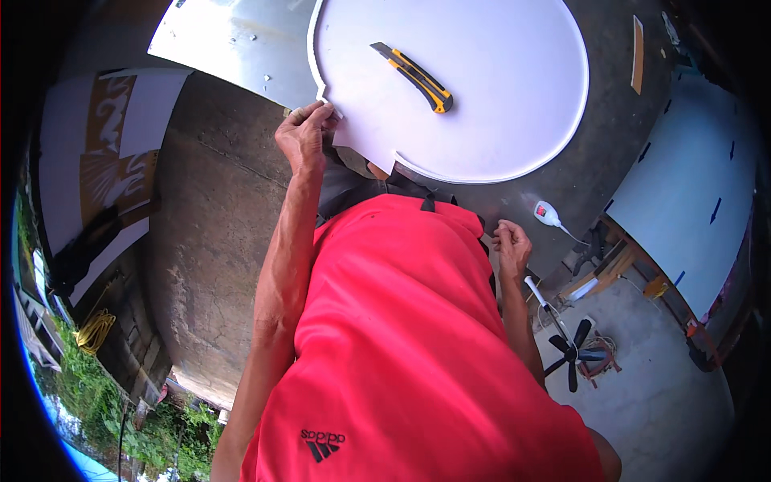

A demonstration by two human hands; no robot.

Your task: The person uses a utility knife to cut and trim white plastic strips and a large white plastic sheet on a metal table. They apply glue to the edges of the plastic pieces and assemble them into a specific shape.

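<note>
A large white round board (490,104) with a notched lower edge and a thin white edge strip (316,48) lies above my red-shirted body. A yellow-and-black utility knife (414,79) rests on it. My left hand (307,128) pinches the white strip at the board's left notch. My right hand (510,241) is beside my right hip, off the board, fingers curled; whether anything small is between them I cannot make out. A white bottle (546,214) with a pale nozzle lies just right of that hand.
A metal sheet (217,40) adjoins the board. Panels with tan shapes (116,185) stand left, near a coiled yellow cord (95,329). A pale blue panel (691,185) is right, a tan strip (638,52) upper right, a black fan (572,353) lower right.
</note>
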